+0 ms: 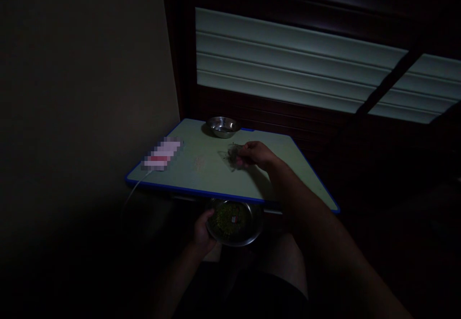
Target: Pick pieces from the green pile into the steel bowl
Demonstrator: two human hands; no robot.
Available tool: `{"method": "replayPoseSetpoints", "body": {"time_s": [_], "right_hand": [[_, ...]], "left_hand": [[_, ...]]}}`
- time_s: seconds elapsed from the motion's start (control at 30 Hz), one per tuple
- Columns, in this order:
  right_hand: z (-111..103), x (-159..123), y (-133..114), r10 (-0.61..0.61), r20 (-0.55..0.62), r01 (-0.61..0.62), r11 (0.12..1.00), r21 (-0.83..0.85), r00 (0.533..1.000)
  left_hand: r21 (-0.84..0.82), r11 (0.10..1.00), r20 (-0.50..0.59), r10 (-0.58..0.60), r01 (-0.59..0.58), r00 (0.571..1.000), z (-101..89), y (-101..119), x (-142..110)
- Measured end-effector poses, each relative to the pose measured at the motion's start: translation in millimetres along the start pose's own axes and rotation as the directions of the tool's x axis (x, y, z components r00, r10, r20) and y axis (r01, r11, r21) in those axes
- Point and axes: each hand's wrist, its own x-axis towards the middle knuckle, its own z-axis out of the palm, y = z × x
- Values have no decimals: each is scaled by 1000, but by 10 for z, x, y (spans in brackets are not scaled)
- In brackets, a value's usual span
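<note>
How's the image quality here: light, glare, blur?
Head view: very dim, lower corners nearly black; glints on the far metal bowl; the right hand looks blurred, a soft shadow below it on the tabletop; pixelated patch at left.

A single view serves here, worn on the person's head, looking forward and steeply down past the person's own thighs [288,261] at six o'clock. The blue-edged tabletop [216,177] sits near, about the middle, with the left hand [204,232] at seven o'clock and the right hand [257,154] just off centre toward four. The near steel bowl [248,230], at six, is seen well into from above; the far steel bowl [230,134], toward eleven, more slantwise. Beyond, the lens takes in a plain wall [90,55] at ten and a pale slatted panel [270,59] at one, its slats sloping down toward three; in this gloom, the camera is perhaps rolled slightly.
</note>
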Motion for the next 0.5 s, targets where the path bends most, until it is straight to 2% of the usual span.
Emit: {"method": "replayPoseSetpoints", "body": {"time_s": [0.13, 0.2, 0.3, 0.5], "right_hand": [[-302, -18, 160, 14, -143, -7, 999, 52, 990], [-368, -6, 266, -28, -204, 45, 996, 80, 979], [-372, 11, 395, -127, -271, 168, 977, 133, 954], [-262, 12, 460, -186, -323, 211, 976, 46, 928]], "left_hand": [[32, 999, -14, 2, -2, 1000, 6, -14, 12], [38, 999, -8, 5, -5, 1000, 9, -16, 12], [42, 999, -9, 17, -16, 1000, 7, -14, 9], [41, 999, -16, 30, -30, 999, -7, -3, 7]]}}
